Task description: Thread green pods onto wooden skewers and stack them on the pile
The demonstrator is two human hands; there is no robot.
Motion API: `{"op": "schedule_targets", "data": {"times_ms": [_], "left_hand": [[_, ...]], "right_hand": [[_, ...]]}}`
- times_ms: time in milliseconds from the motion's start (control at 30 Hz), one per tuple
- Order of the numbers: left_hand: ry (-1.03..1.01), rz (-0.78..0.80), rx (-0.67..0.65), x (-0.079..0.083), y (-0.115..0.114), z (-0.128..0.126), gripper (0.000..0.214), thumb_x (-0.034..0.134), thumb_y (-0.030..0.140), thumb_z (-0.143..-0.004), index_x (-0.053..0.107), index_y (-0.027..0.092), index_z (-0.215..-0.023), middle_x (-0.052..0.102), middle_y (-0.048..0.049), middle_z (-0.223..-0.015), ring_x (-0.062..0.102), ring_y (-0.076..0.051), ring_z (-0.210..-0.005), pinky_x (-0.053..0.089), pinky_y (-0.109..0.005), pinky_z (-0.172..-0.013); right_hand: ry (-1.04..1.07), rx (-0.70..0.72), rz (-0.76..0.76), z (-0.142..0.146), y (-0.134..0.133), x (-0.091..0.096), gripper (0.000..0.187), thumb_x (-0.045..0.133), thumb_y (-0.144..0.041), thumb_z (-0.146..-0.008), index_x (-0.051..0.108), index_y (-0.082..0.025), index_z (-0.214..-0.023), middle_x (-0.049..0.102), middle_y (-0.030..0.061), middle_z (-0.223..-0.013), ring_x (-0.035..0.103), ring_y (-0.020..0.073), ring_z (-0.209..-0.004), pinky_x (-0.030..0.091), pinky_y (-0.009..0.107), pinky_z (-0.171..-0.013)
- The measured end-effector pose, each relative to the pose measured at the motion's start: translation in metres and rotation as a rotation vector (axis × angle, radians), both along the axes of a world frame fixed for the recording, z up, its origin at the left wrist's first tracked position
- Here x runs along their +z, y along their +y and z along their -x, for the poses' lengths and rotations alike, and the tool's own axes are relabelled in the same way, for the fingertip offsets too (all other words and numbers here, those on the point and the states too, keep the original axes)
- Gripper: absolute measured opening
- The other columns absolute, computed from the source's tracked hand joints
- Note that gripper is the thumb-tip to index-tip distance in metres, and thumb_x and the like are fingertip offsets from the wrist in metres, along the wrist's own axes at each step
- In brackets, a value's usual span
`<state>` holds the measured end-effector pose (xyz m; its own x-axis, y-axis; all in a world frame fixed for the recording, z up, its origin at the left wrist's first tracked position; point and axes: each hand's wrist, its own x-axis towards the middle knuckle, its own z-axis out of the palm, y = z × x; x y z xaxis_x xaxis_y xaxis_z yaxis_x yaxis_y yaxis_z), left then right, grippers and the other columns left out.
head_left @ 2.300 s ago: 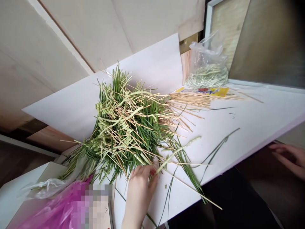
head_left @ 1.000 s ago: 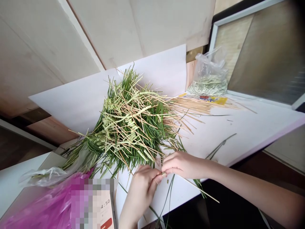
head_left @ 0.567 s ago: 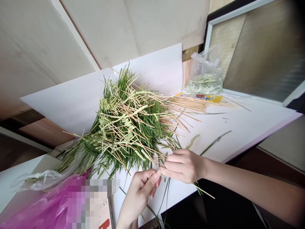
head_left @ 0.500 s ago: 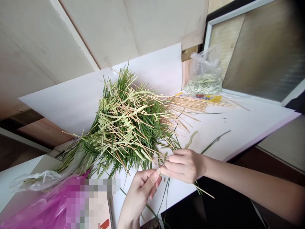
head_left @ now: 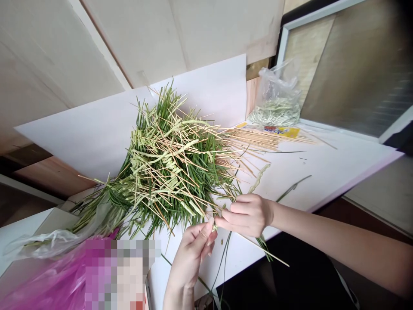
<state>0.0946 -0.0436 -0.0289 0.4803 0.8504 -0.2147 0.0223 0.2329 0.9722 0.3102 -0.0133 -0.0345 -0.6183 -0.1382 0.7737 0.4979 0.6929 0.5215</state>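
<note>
The person is bringing both hands together just in front of the green heap [head_left: 174, 172] on the white tabletop [head_left: 329, 168]. The left hand [head_left: 193, 247] is pinching a small pale green piece [head_left: 214, 227] between thumb and forefinger. The right hand [head_left: 247, 215] is curling inward, its fingertips meeting the same piece; whether they are gripping it, the view is not showing.

Change: in the earliest frame the right hand was hanging off the far right, beyond the tabletop's edge; now its forearm is crossing in from that side. The left hand is staying near its old spot. A pale green strip [head_left: 259, 178] is showing past the right hand; in the earliest frame it was reaching as far as the left. A thin stick [head_left: 274, 256] is poking out below the right hand as before.

Writing: a yellow packet [head_left: 287, 131] is bearing red and blue print, not readable. A device screen [head_left: 129, 280] is lying behind pixelation; its "4:50", readable one second ago, is no longer showing.
</note>
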Motion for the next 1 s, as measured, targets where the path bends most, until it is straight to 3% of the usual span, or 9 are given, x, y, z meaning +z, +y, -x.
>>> {"op": "schedule_targets", "data": {"times_ms": [200,433,567,700,833,1000], "left_hand": [[0.112,-0.05,0.002,-0.007,0.003,-0.005,0.06,0.061,0.072,-0.085,0.045,0.021,-0.059,0.028,0.0096,-0.044,0.021,-0.009,-0.048,0.022,-0.026,-0.052],[0.318,-0.279,0.02,-0.007,-0.003,-0.005,0.057,0.052,0.068,-0.093,0.046,0.02,-0.062,0.033,0.0072,-0.049,0.026,-0.01,-0.049,0.022,-0.026,-0.05],[0.195,-0.169,0.015,-0.008,-0.002,-0.007,0.059,0.054,0.073,-0.089,0.042,0.021,-0.062,0.028,0.0088,-0.048,0.02,-0.009,-0.047,0.019,-0.026,-0.048],[0.111,-0.122,0.004,-0.017,0.0,-0.012,0.061,0.052,0.076,-0.087,0.04,0.022,-0.062,0.025,0.009,-0.05,0.018,-0.009,-0.048,0.016,-0.026,-0.048],[0.181,-0.252,0.033,-0.026,-0.002,-0.019,0.059,0.046,0.073,-0.091,0.039,0.022,-0.062,0.03,0.0065,-0.054,0.023,-0.011,-0.051,0.02,-0.027,-0.05],[0.308,-0.418,0.038,-0.03,-0.003,-0.03,0.055,0.039,0.06,-0.097,0.04,0.021,-0.059,0.038,0.0032,-0.055,0.034,-0.013,-0.055,0.026,-0.027,-0.057]], "right_hand": [[-0.084,0.035,-0.015,-0.008,0.011,-0.005,0.009,0.072,-0.017,-0.094,0.079,-0.016,-0.088,0.065,-0.0009,-0.073,0.047,0.0103,-0.057,0.033,0.025,-0.042],[-0.181,0.065,0.061,-0.018,0.015,0.005,0.018,0.063,-0.015,-0.1,0.077,-0.017,-0.089,0.057,-0.0036,-0.063,0.042,0.0107,-0.055,0.027,0.027,-0.043],[-0.237,0.077,0.102,-0.017,0.02,0.01,0.023,0.059,-0.015,-0.102,0.076,-0.019,-0.088,0.05,-0.0042,-0.059,0.043,0.0117,-0.055,0.027,0.029,-0.044],[-0.28,0.094,0.139,-0.018,0.024,0.012,0.018,0.058,-0.011,-0.099,0.075,-0.014,-0.093,0.05,-0.0033,-0.06,0.043,0.0129,-0.054,0.028,0.03,-0.045],[-0.334,0.103,0.204,-0.027,0.022,0.011,0.013,0.061,-0.011,-0.096,0.073,-0.01,-0.094,0.052,-0.0017,-0.059,0.046,0.014,-0.054,0.03,0.031,-0.047],[-0.396,0.104,0.28,-0.026,0.023,0.005,0.022,0.047,-0.01,-0.101,0.069,-0.008,-0.1,0.056,0.0011,-0.06,0.048,0.0166,-0.053,0.034,0.033,-0.047]]}}
